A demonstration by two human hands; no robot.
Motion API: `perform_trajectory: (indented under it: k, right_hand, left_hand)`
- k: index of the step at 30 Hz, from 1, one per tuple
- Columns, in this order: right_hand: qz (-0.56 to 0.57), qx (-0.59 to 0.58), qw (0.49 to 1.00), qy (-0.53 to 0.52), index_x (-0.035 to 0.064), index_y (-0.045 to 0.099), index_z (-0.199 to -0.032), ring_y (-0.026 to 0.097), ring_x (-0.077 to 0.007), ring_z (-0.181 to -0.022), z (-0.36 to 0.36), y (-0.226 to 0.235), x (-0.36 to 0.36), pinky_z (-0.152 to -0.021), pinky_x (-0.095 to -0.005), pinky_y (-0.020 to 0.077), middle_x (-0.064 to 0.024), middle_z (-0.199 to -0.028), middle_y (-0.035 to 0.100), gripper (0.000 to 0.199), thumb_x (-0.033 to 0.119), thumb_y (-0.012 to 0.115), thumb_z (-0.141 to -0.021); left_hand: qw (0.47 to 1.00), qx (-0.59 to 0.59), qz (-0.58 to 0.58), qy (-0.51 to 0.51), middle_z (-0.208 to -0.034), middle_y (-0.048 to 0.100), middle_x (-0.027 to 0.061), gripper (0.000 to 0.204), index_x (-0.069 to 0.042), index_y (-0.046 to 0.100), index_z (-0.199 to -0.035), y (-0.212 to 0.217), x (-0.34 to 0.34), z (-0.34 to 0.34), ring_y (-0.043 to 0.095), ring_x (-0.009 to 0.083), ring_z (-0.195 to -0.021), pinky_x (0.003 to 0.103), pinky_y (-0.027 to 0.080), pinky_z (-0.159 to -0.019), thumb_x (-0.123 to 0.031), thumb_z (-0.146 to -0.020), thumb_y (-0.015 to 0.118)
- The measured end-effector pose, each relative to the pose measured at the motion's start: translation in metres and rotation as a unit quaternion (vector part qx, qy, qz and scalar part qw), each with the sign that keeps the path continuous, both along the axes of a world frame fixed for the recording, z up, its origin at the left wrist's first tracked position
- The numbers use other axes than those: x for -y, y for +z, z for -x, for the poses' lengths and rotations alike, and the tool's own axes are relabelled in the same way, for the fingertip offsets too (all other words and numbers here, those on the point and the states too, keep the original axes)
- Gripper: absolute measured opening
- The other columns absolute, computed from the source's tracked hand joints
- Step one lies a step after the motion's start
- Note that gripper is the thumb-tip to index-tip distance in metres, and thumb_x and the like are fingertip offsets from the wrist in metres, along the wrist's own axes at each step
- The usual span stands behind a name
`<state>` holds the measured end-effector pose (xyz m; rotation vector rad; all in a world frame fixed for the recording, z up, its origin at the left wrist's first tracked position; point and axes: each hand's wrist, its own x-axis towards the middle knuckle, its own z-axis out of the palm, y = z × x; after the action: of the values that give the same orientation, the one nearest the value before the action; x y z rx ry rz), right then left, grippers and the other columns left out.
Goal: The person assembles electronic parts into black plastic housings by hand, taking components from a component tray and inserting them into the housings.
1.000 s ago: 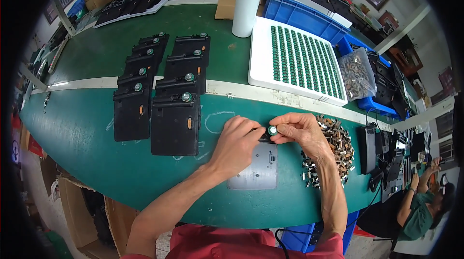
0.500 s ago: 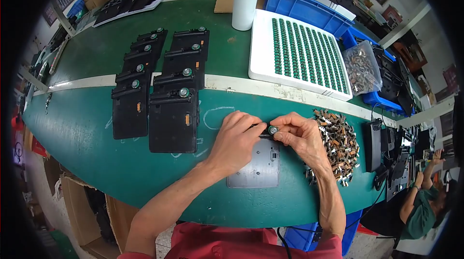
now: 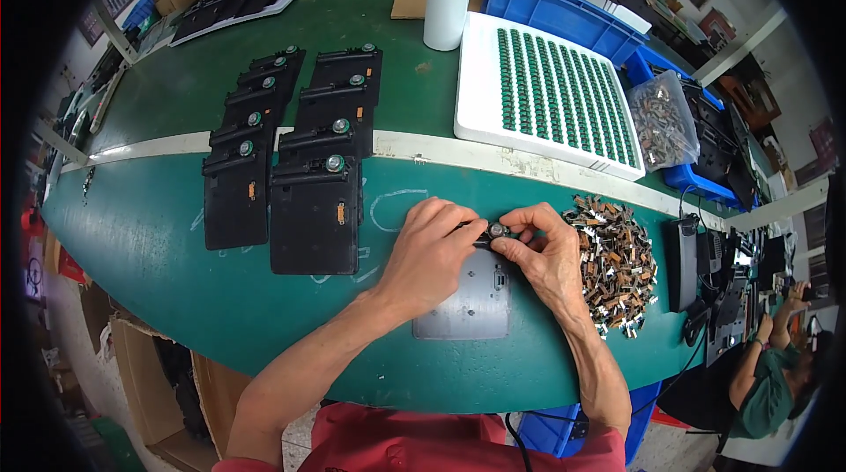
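A flat dark panel (image 3: 463, 309), its lower part shiny grey, lies on the green bench in front of me. My left hand (image 3: 432, 252) is closed on the dark bar along the panel's far edge, its fingertips pressed together there. At that edge's right end sits a small round metal-topped part (image 3: 498, 230). My right hand (image 3: 548, 253) pinches this part between thumb and fingers; the fingers hide some of it. Farther left stand two overlapping rows of black panels (image 3: 313, 238), each with a round part on its far bar and a small orange-brown piece on its face.
Right of my right hand lies a heap of small brown-and-metal parts (image 3: 617, 269). Beyond it are a white foam tray (image 3: 476, 119) with rows of green parts, a bag of parts (image 3: 663, 124), a white bottle (image 3: 448, 0) and a blue crate (image 3: 564, 14). A co-worker (image 3: 767, 384) is at far right.
My right thumb and fingers have shifted slightly left around the round part. Its green rim, visible before, hardly shows now. My left hand stays at the bar.
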<state>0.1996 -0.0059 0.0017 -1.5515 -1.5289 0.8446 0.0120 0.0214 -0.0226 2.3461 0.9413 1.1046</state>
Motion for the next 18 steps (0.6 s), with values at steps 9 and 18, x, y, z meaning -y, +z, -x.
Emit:
perform_trajectory:
  k: [9, 18]
  right_hand:
    - [-0.069, 0.057, 0.993, 0.075, 0.0027, 0.071, -0.108, 0.059, -0.0225, -0.078, -0.0036, 0.0095, -0.0004, -0.071, -0.0321, 0.0483, -0.0090, -0.084, 0.060, 0.025, -0.002, 0.066, -0.084]
    - [-0.045, 0.024, 0.998, 0.033, 0.0018, 0.070, -0.099, 0.059, -0.0189, -0.073, -0.0038, 0.0060, 0.0016, -0.065, -0.0306, 0.0481, -0.0077, -0.084, 0.062, 0.019, -0.004, 0.070, -0.080]
  left_hand:
    - [1.000, -0.007, 0.001, -0.005, -0.106, 0.062, 0.0101, 0.040, 0.002, 0.066, -0.108, -0.0007, -0.0003, 0.0010, 0.056, 0.0294, -0.101, 0.041, 0.044, -0.095, 0.008, -0.069, 0.071]
    - [1.000, -0.019, -0.009, -0.004, -0.107, 0.061, 0.0103, 0.041, 0.001, 0.067, -0.108, -0.0010, 0.0000, 0.0002, 0.056, 0.0296, -0.102, 0.041, 0.044, -0.094, 0.007, -0.068, 0.071]
